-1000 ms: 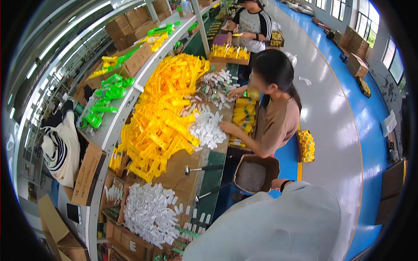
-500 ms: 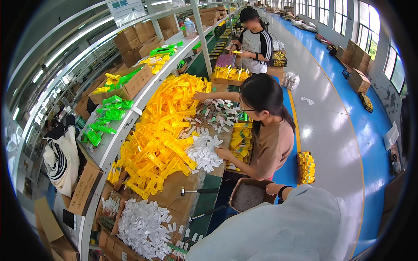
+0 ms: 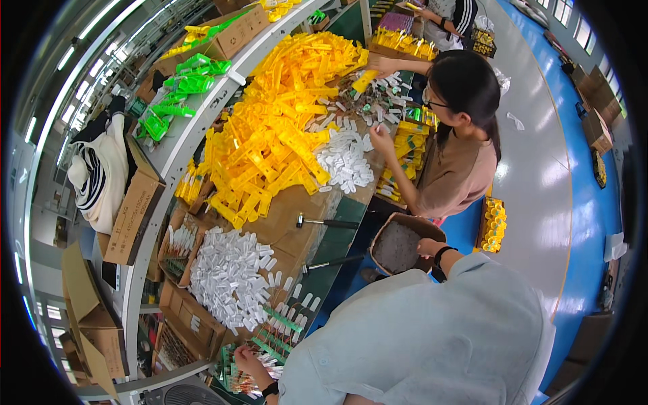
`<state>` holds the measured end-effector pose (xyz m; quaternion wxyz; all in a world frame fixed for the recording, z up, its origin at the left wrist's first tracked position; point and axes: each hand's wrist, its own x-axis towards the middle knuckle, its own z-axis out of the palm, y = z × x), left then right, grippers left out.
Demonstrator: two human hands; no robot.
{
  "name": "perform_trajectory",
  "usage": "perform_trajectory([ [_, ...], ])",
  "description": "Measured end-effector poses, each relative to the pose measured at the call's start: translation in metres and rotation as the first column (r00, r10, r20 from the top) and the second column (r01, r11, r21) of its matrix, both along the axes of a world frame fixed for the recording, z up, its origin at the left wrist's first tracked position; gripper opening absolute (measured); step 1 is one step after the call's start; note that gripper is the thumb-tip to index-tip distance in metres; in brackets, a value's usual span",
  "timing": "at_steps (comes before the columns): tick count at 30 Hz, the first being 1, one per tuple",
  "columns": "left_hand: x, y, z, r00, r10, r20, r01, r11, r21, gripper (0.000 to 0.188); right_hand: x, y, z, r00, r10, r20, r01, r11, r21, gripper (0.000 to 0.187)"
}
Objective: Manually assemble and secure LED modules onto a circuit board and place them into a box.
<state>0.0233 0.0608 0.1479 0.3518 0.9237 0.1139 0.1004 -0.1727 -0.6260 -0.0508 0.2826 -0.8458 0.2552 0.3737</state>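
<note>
My right hand [image 3: 428, 249], with a black band at the wrist, grips the near right rim of a cardboard box [image 3: 437, 231] holding grey material. At the lower left my left hand [image 3: 251, 365] is over green-strip circuit boards [image 3: 273, 345] with white pieces attached. Its fingers are curled together; what they hold, if anything, is too small to make out. Just beyond that hand lies a heap of small white plastic pieces [image 3: 229, 277]. Two hammers with dark handles, one hammer [image 3: 327, 222] and a nearer hammer [image 3: 332, 263], lie at the bench edge.
A large pile of yellow plastic parts [image 3: 270, 142] covers the bench's middle. Beside it a seated co-worker [image 3: 459, 162] holds a yellow part [image 3: 365, 82]. Open cartons [image 3: 192, 317] stand at the left, below a shelf with green parts [image 3: 192, 81]. Another person works farther back.
The view has tilted downward, and my left hand has come into sight at the circuit boards. My right hand stays at the box rim. The co-worker now lifts a yellow part.
</note>
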Motion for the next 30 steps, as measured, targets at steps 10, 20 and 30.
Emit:
perform_trajectory([
  [10, 0.068, -0.016, 0.252, 0.725, 0.425, 0.542, -0.109, 0.848, -0.519, 0.047, 0.024, 0.028, 0.031, 0.985, -0.092, 0.149, 0.091, 0.996, 0.02, 0.036],
  [20, 0.142, 0.008, 0.265, 0.803, 0.165, 0.573, -0.215, 0.976, 0.02, 0.051, -0.069, 0.028, 0.022, 0.91, -0.382, -0.161, 0.392, 0.92, 0.029, 0.023],
  [30, 0.164, -0.035, 0.26, 0.725, 0.217, 0.653, -0.278, 0.961, -0.011, 0.057, -0.101, 0.029, 0.031, 0.81, -0.522, -0.267, 0.538, 0.843, -0.018, 0.026],
])
